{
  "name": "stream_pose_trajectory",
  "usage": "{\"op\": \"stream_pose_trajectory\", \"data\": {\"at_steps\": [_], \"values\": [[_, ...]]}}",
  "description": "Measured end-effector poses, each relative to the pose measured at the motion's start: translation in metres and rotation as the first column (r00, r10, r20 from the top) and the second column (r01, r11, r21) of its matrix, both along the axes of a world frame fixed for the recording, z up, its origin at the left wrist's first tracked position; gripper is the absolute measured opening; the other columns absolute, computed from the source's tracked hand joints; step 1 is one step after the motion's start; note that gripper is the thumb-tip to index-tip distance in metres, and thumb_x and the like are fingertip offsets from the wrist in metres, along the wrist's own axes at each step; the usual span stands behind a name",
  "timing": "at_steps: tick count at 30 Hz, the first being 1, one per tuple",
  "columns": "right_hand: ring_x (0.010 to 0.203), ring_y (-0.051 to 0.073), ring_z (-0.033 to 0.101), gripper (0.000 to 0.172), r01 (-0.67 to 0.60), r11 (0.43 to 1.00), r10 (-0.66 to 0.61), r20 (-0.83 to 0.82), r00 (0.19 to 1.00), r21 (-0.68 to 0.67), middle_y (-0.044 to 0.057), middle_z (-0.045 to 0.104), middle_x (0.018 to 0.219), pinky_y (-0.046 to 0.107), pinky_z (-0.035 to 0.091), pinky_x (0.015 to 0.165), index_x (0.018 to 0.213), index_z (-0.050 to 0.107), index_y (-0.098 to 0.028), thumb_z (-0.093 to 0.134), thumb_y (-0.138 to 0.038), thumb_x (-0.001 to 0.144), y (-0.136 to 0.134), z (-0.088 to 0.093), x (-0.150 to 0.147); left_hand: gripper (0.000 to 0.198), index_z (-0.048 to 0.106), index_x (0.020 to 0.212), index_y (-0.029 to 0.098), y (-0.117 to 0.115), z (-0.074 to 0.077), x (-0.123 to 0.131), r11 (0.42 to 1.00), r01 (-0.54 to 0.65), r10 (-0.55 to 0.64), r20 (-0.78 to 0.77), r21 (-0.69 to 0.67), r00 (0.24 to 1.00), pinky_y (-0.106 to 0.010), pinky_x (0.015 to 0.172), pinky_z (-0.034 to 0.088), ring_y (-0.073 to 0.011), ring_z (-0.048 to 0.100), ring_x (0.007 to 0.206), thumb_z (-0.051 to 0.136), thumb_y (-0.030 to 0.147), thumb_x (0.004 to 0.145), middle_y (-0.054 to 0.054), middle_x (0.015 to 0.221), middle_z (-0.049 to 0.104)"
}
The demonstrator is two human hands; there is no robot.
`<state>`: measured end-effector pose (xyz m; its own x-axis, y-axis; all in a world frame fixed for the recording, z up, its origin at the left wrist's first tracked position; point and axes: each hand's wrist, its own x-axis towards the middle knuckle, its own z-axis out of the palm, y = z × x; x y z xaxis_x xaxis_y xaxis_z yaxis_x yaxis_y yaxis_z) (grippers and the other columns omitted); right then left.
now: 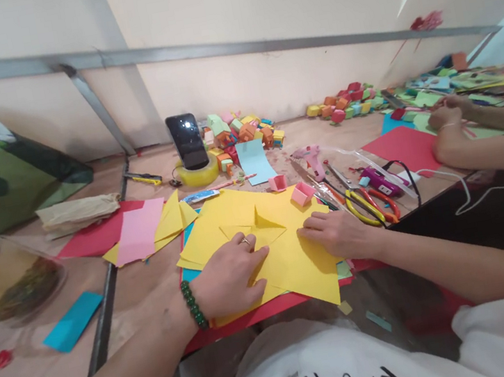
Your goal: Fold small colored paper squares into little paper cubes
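Our left hand [231, 275] and right hand [333, 233] rest apart, palms down, on yellow paper sheets [308, 269].
At the left fingers, a folded yellow paper piece [263, 232] with one flap raised seems only partly done; behind the sheets, piled little paper boxes [248, 132] look complete.

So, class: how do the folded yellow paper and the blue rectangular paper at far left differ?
The folded yellow paper has a raised pointed flap; the blue rectangular paper lies flat. The left hand partly covers the yellow piece; the blue one lies uncovered. Both look unprinted.
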<state>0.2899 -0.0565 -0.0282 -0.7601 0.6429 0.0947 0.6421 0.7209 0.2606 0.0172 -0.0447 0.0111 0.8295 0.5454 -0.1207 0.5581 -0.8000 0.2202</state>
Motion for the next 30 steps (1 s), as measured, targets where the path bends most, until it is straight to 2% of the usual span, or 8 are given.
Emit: {"op": "stream_pose_trajectory", "data": {"at_steps": [4, 7, 11, 15, 18, 22, 26, 30], "values": [[0.075, 0.017, 0.052, 0.051, 0.053, 0.994, -0.050, 0.043, 0.998, -0.094, 0.006, 0.060, 0.085, 0.025, 0.027, 0.050, 0.132, 0.047, -0.020, 0.042, -0.002, 0.085, -0.003, 0.008, -0.017, 0.036, 0.061, 0.109, 0.014, -0.001, 0.002, 0.001, 1.000, -0.009, 0.009, 0.005, -0.018, 1.000, -0.041, 0.081, 0.047, -0.0274, 0.052, 0.092, 0.055, 0.027, 0.076, -0.012, 0.094, 0.057], [0.076, 0.017, 0.051, 0.046, 0.127, 0.976, -0.111, 0.096, 0.989, -0.174, 0.007, 0.059, 0.087, 0.025, 0.025, 0.050, 0.129, 0.049, -0.021, 0.044, -0.004, 0.086, 0.001, 0.005, -0.023, 0.031, 0.063, 0.103, 0.014, -0.001, 0.004, -0.001, 0.999, -0.032, 0.032, -0.002, -0.041, 0.999, -0.041, 0.081, 0.048, -0.0276, 0.053, 0.094, 0.055, 0.027, 0.076, -0.012, 0.095, 0.058], [0.083, 0.019, 0.053, 0.039, 0.185, 0.953, -0.166, 0.101, 0.981, -0.238, 0.009, 0.060, 0.094, 0.025, 0.031, 0.054, 0.124, 0.052, -0.016, 0.043, -0.007, 0.088, 0.006, 0.002, -0.014, 0.012, 0.061, 0.074, 0.016, -0.001, 0.007, -0.006, 0.992, -0.054, 0.056, 0.014, -0.117, 0.998, -0.036, 0.083, 0.048, -0.0232, 0.056, 0.093, 0.052, 0.023, 0.079, -0.010, 0.093, 0.061], [0.083, 0.018, 0.054, 0.040, 0.270, 0.925, -0.245, 0.123, 0.962, -0.268, 0.009, 0.060, 0.092, 0.025, 0.031, 0.055, 0.117, 0.057, -0.016, 0.044, -0.002, 0.083, 0.003, 0.018, -0.021, 0.013, 0.060, 0.068, 0.016, -0.002, 0.009, -0.010, 0.995, -0.063, 0.063, -0.002, -0.074, 0.998, -0.037, 0.080, 0.049, -0.0235, 0.057, 0.089, 0.053, 0.022, 0.077, -0.010, 0.089, 0.061], [0.080, 0.018, 0.053, 0.042, 0.196, 0.947, -0.167, 0.131, 0.977, -0.256, 0.008, 0.059, 0.088, 0.026, 0.027, 0.053, 0.118, 0.055, -0.019, 0.042, -0.001, 0.083, 0.000, 0.027, -0.041, 0.014, 0.064, 0.070, 0.016, -0.002, 0.007, -0.011, 0.998, -0.052, 0.052, -0.017, -0.030, 0.999, -0.038, 0.079, 0.050, -0.0248, 0.056, 0.088, 0.053, 0.024, 0.077, -0.010, 0.086, 0.061], [0.076, 0.018, 0.049, 0.039, 0.102, 0.965, -0.077, 0.112, 0.991, -0.242, 0.007, 0.058, 0.089, 0.027, 0.024, 0.051, 0.123, 0.050, -0.020, 0.042, -0.005, 0.088, 0.001, 0.017, -0.052, 0.016, 0.067, 0.073, 0.016, 0.000, 0.007, -0.015, 0.997, -0.038, 0.039, 0.016, -0.073, 0.999, -0.035, 0.081, 0.050, -0.0232, 0.059, 0.090, 0.054, 0.024, 0.077, -0.010, 0.089, 0.063], [0.079, 0.018, 0.049, 0.033, 0.109, 0.963, -0.085, 0.106, 0.991, -0.247, 0.008, 0.058, 0.091, 0.027, 0.026, 0.052, 0.115, 0.054, -0.017, 0.043, -0.004, 0.087, 0.005, 0.010, -0.041, 0.018, 0.066, 0.068, 0.016, 0.005, 0.010, -0.021, 0.993, 0.007, -0.001, 0.044, -0.121, 0.999, -0.032, 0.080, 0.050, -0.0215, 0.061, 0.090, 0.054, 0.022, 0.078, -0.010, 0.091, 0.066], [0.081, 0.018, 0.051, 0.032, 0.129, 0.953, -0.117, 0.061, 0.991, -0.272, 0.009, 0.058, 0.093, 0.027, 0.028, 0.052, 0.105, 0.059, -0.016, 0.042, 0.000, 0.083, 0.005, 0.021, -0.046, 0.019, 0.069, 0.089, 0.017, 0.011, 0.011, -0.025, 0.990, -0.016, 0.023, 0.052, -0.139, 0.998, -0.032, 0.081, 0.049, -0.0222, 0.063, 0.091, 0.055, 0.020, 0.077, -0.010, 0.098, 0.068]]}}
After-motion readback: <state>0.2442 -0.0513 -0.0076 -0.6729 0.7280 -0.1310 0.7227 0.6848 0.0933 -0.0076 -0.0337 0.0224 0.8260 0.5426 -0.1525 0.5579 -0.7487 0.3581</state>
